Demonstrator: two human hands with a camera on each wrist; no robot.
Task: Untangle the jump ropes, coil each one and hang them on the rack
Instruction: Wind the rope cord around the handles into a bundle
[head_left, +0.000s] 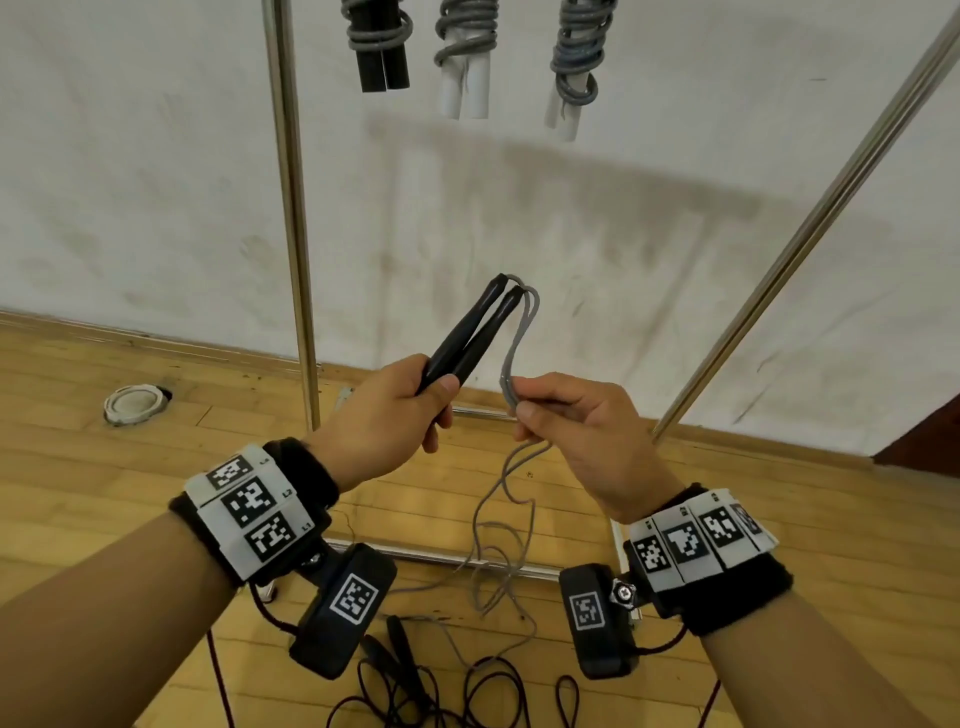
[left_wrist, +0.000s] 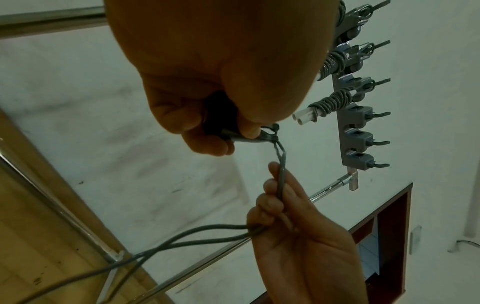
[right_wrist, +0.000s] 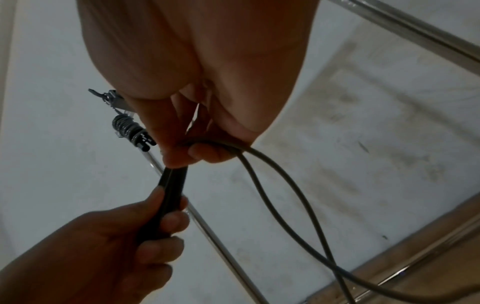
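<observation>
My left hand (head_left: 410, 400) grips two black jump-rope handles (head_left: 475, 327) side by side, their tips pointing up and away. A doubled grey cord (head_left: 519, 343) leaves the tips and bends down into my right hand (head_left: 540, 410), which pinches both strands between thumb and fingers. Below that hand the cord (head_left: 498, 525) hangs slack to the floor. In the left wrist view the cord (left_wrist: 280, 181) runs through the right hand's fingers (left_wrist: 270, 203). The right wrist view shows the handles (right_wrist: 166, 203) in the left hand and the two strands (right_wrist: 275, 197) looping away. Three coiled ropes (head_left: 467, 52) hang on the rack above.
Chrome rack poles stand left (head_left: 293, 234) and slant at right (head_left: 810, 234); a base bar (head_left: 447, 556) lies on the wooden floor. A black rope (head_left: 415, 691) lies tangled on the floor below my wrists. Grey clips with hooks (left_wrist: 361, 139) sit unused on the rack. A white round floor fitting (head_left: 132, 405) is at left.
</observation>
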